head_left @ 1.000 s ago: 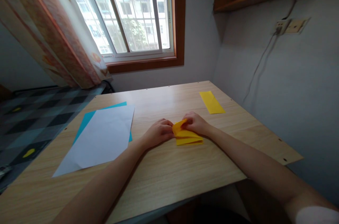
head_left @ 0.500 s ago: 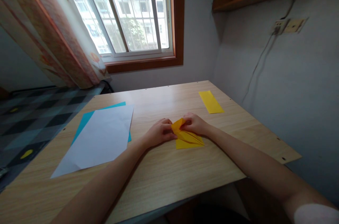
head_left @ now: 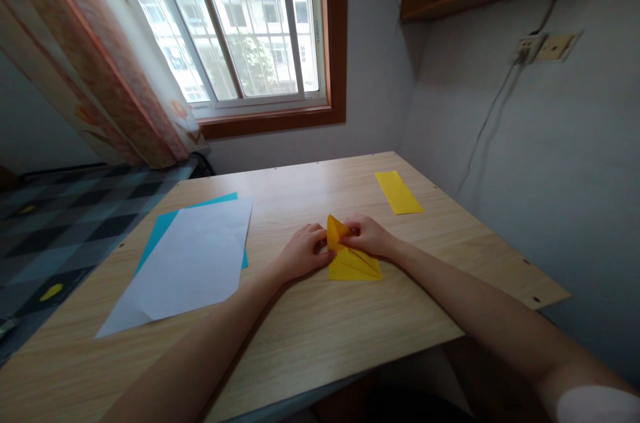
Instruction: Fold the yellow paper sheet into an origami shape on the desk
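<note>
A partly folded piece of yellow paper [head_left: 353, 264] lies on the wooden table [head_left: 300, 336], with a pointed flap standing up at its far left. My left hand [head_left: 305, 251] grips the paper's left side between thumb and fingers. From the right, my right hand [head_left: 367, 235] pinches the raised flap near its base. The fingertips of both hands are close together, and small parts of the paper are hidden behind them.
White sheets [head_left: 195, 263] lie over a turquoise sheet [head_left: 160, 230] on the table's left. A flat yellow strip [head_left: 399, 193] rests at the back right. Beyond are a window, a curtain [head_left: 100, 56] and a wall shelf [head_left: 450, 3].
The yellow paper has shifted slightly left, and its flap now stands taller and more pointed. The fingers of my left hand have moved a little; my right hand is nearly where it was.
</note>
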